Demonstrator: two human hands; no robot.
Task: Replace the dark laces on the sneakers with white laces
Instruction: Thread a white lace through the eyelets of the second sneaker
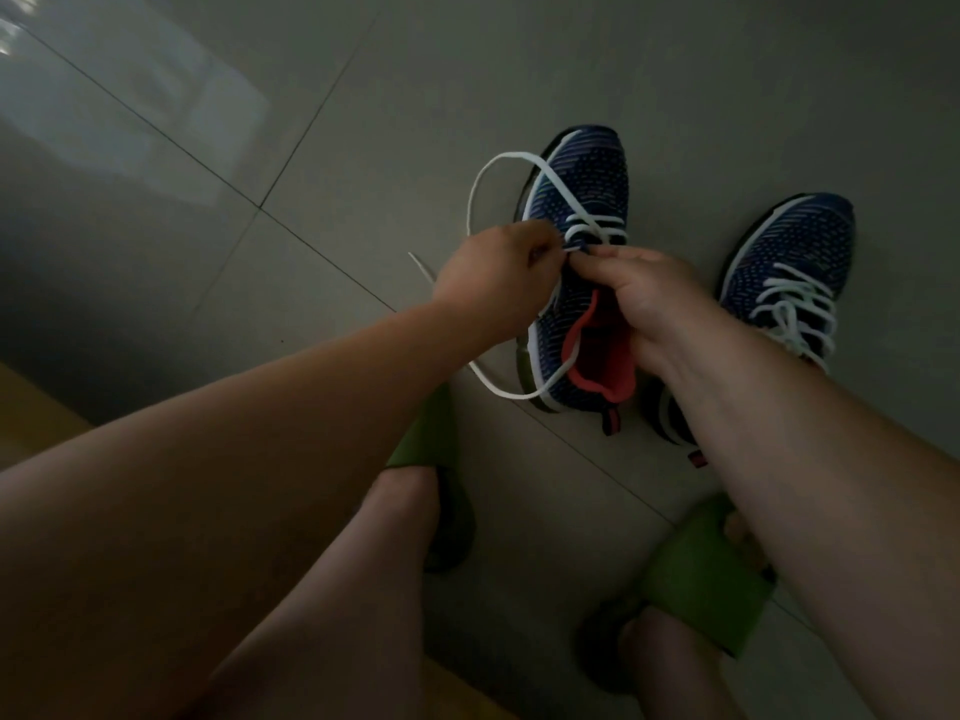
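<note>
We pinch the flat white lace (519, 161) with our left hand (493, 272) at the eyelets of the navy knit sneaker (582, 283) on the grey tiled floor (363, 122). Our right hand (649, 304) grips its tongue, while the second navy sneaker (795, 262), already white-laced, stands just beside.

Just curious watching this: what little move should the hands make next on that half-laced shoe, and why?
Probably the left hand should draw its pinched white lace end through the next eyelet. The left sneaker has only its front rows laced, and the right hand steadies it.
</note>
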